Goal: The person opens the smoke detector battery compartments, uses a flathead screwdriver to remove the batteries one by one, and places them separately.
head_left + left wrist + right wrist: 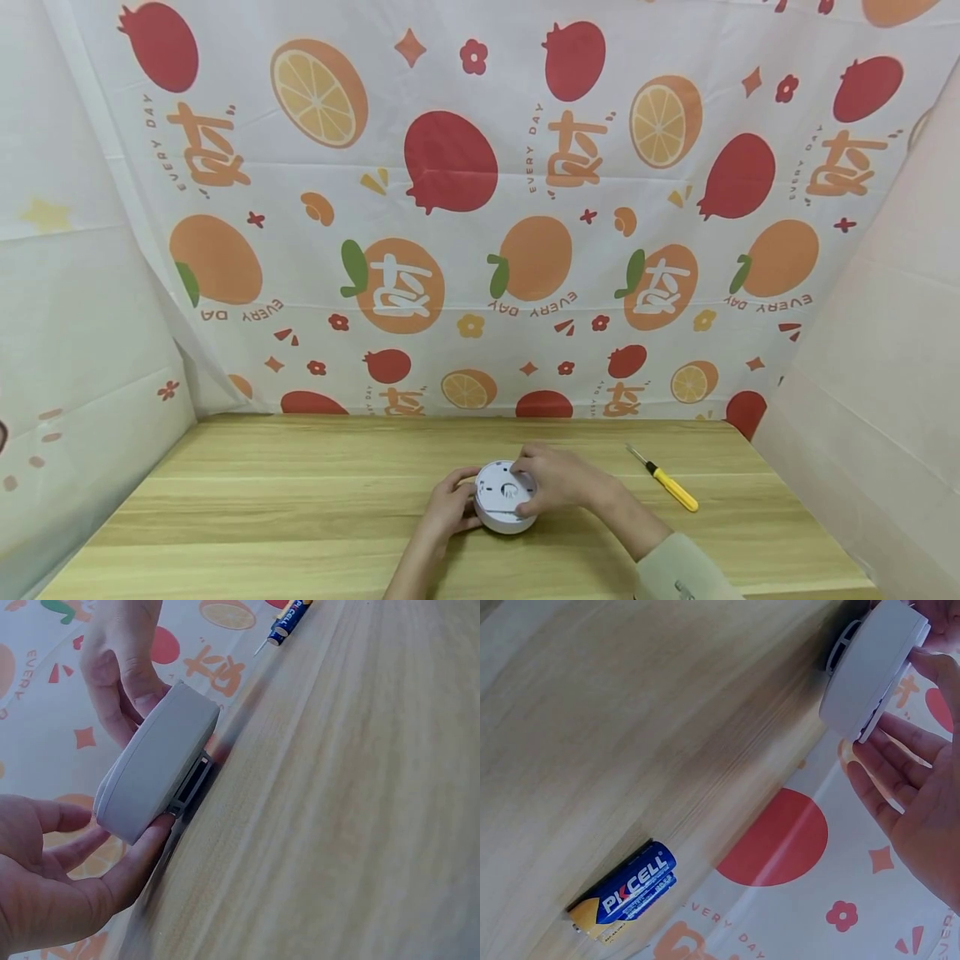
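A round white smoke alarm [507, 525] is held just over the wooden table, its flat mounting plate [495, 497] facing up. My left hand [448, 505] grips the alarm's left side; in the left wrist view one finger reaches under its lower rim. From the right, my right hand [558, 478] holds the plate's edge, with thumb and fingertips on it. A slotted vent ring [193, 780] shows on the underside, toward the table. The palm side of the right hand appears in the right wrist view, fingertips along the plate's rim.
A yellow-handled screwdriver [675, 490] lies on the table [300, 492] to the right. Blue and gold PKCELL batteries [626, 891] lie on the table too, hidden behind the right arm in the head view. A fruit-print curtain [465, 350] hangs along the back edge.
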The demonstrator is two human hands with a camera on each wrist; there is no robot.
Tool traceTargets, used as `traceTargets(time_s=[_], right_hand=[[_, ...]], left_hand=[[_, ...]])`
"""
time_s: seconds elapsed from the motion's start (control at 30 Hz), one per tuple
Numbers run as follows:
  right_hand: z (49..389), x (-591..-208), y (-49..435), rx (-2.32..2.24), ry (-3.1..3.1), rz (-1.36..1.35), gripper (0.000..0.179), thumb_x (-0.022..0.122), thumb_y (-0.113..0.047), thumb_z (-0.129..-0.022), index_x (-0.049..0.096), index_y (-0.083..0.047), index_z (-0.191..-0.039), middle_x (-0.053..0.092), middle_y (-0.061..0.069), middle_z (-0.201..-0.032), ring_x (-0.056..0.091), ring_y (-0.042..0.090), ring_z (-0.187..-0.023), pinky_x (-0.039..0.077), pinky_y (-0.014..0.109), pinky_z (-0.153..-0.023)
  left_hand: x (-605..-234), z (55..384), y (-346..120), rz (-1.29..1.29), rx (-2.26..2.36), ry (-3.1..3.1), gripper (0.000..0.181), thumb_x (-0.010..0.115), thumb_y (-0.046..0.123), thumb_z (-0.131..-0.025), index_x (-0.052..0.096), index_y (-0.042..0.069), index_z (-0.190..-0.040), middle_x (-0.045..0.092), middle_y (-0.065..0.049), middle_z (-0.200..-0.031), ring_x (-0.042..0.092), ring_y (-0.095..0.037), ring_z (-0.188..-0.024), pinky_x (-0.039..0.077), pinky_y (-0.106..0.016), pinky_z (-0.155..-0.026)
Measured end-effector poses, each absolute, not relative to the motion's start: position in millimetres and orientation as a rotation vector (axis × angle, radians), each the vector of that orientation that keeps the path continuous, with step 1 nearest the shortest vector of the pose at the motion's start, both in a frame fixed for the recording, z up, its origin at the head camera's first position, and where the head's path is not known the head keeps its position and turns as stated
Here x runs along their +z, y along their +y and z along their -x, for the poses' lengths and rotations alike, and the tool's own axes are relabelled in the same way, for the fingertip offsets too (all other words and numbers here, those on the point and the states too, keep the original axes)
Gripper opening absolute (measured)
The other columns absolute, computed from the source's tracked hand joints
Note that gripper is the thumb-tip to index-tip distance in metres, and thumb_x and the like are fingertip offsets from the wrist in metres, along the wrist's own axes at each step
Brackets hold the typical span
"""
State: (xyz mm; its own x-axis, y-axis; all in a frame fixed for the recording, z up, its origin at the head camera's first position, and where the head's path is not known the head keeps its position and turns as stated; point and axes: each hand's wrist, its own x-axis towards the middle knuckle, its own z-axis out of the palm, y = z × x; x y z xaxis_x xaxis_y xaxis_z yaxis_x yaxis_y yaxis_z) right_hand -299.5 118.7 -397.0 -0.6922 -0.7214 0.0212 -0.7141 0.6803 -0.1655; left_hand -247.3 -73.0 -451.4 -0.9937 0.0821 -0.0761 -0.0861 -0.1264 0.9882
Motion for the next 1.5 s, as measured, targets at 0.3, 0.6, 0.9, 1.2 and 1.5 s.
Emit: traceTargets(time_s=[0.3,0.6,0.9,1.2,1.5], right_hand=[[300.6,-399.5,121.1,-0.311,2.886,1.162,0.054,0.069,-0.049,-0.075,0.064,-0.011,-0.112,0.055,-0.003,-0.104,0.052,0.009,-0.092,0.048,0.027,-0.078],[293.5,-413.7,134.3,-1.19,2.673,0.564,0.04,0.055,-0.017,-0.091,0.049,0.01,-0.12,0.057,0.015,-0.099,0.057,0.024,-0.08,0.053,0.036,-0.067],[281.2,-432.4,139.1,-1.7,1.948,0.234,0.049,0.051,-0.006,-0.091,0.029,0.015,-0.13,0.057,0.018,-0.093,0.06,0.022,-0.08,0.054,0.036,-0.075],[280.9,-436.2,139.3,-1.794,1.847,0.181,0.048,0.049,-0.006,-0.092,0.029,0.014,-0.131,0.055,0.02,-0.098,0.059,0.027,-0.084,0.052,0.043,-0.079],[278.8,-439.5,136.5,-1.846,1.851,0.118,0.043,0.048,-0.006,-0.093,0.032,0.011,-0.129,0.056,0.017,-0.093,0.059,0.025,-0.08,0.053,0.043,-0.078]], left_hand=[[-449.9,247.1,-75.1,-0.008,2.257,2.014,0.043,0.051,0.01,-0.09,0.043,-0.009,-0.127,0.053,-0.02,-0.107,0.057,-0.018,-0.08,0.055,-0.033,-0.065],[-452.1,246.9,-75.5,-0.035,2.252,2.011,0.049,0.057,0.006,-0.084,0.041,-0.009,-0.128,0.055,-0.018,-0.103,0.058,-0.019,-0.08,0.055,-0.036,-0.067],[-451.7,248.0,-75.4,-0.086,2.247,1.975,0.053,0.058,-0.002,-0.084,0.034,-0.012,-0.13,0.052,-0.025,-0.11,0.058,-0.022,-0.083,0.055,-0.041,-0.068],[-452.8,249.4,-74.3,-0.08,2.224,1.974,0.054,0.059,-0.001,-0.085,0.033,-0.011,-0.131,0.052,-0.025,-0.11,0.058,-0.021,-0.083,0.055,-0.039,-0.067],[-453.5,251.8,-74.1,-0.083,2.22,1.967,0.055,0.06,-0.001,-0.085,0.033,-0.012,-0.131,0.051,-0.027,-0.112,0.058,-0.022,-0.084,0.055,-0.04,-0.069]])
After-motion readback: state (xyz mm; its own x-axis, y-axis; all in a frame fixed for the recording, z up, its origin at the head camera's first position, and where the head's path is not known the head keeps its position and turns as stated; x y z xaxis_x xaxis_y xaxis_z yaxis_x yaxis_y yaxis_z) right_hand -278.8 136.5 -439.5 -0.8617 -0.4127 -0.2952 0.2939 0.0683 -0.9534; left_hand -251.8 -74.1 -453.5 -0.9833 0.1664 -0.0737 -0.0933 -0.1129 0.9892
